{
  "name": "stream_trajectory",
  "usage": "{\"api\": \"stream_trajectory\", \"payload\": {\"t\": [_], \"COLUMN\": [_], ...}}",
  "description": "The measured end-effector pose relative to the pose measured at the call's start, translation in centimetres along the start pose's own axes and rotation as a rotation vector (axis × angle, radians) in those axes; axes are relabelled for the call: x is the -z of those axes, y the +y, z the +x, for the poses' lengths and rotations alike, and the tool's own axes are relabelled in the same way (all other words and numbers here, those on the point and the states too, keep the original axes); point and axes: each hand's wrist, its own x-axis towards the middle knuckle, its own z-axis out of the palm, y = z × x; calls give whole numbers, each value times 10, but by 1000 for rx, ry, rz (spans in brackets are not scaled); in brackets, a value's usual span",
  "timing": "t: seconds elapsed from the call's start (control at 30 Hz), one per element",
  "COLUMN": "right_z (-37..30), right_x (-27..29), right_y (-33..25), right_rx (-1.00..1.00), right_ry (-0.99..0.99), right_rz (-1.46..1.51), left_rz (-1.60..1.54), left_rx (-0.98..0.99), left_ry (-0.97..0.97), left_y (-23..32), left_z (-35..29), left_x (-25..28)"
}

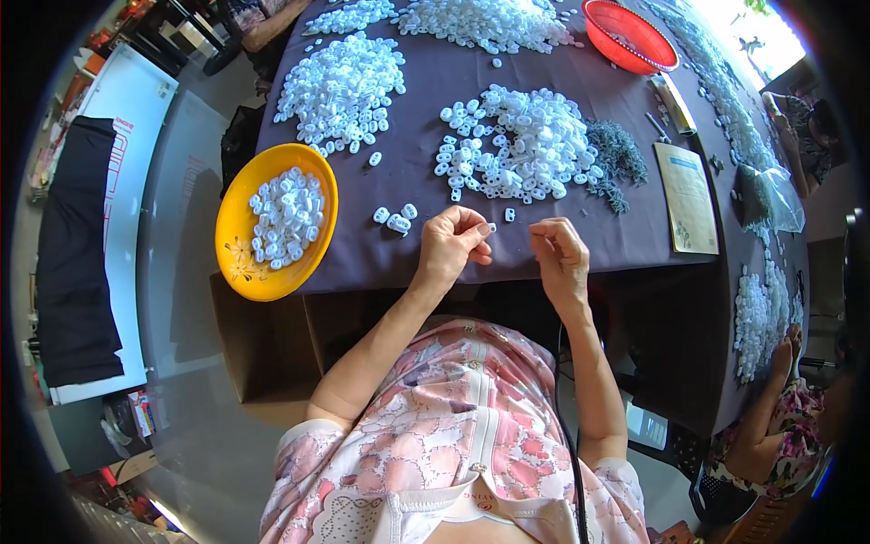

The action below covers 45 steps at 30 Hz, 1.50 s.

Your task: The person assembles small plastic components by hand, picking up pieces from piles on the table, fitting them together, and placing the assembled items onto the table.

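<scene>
My left hand (453, 245) pinches a small white oval plastic piece (491, 228) between thumb and fingertips, above the table's near edge. To its right, my right hand (564, 258) is raised with its fingers closed; whatever may be in them is too small to make out. One loose white piece (509, 215) lies on the cloth between and just beyond the hands. Past it spreads a heap of white plastic pieces (539, 140), with a pile of tiny grey-green parts (618, 159) against its right side. A few white pieces (395, 219) lie left of my left hand.
At the left corner a yellow bowl (234, 204) holds white pieces. More heaps (340, 86) cover the far table, beside a red basket (634, 56). A booklet (686, 199) lies at right. Other people sit at the right (770, 435) and far left (263, 27).
</scene>
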Motion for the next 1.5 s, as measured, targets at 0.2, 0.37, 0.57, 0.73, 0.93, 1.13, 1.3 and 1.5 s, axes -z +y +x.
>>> {"api": "stream_trajectory", "payload": {"t": [0.2,0.37,0.57,0.73,0.93,1.13,1.3,1.5], "right_z": [-7,-7,-5,-9,-12,-13,-14,-15], "right_x": [-30,-35,-35,-35,-41,-43,-43,-44], "right_y": [-12,-14,-18,-8,-11,-9,-13,-13], "right_rx": [-278,-310,-268,-211,-259,-239,-239,-244], "right_ry": [-37,-61,-58,-43,11,22,28,40], "right_rz": [365,354,361,309,373,315,325,340], "left_rz": [-175,-249,-224,-308,-326,-272,-257,-245], "left_rx": [39,69,70,84,78,77,62,31], "left_ry": [-73,-106,-94,-64,-57,-50,-58,-36], "left_y": [0,1,-4,-7,-5,-6,-6,-7], "left_z": [-15,-21,-25,-26,-25,-24,-25,-25], "left_x": [0,-2,6,5,6,5,4,3]}}
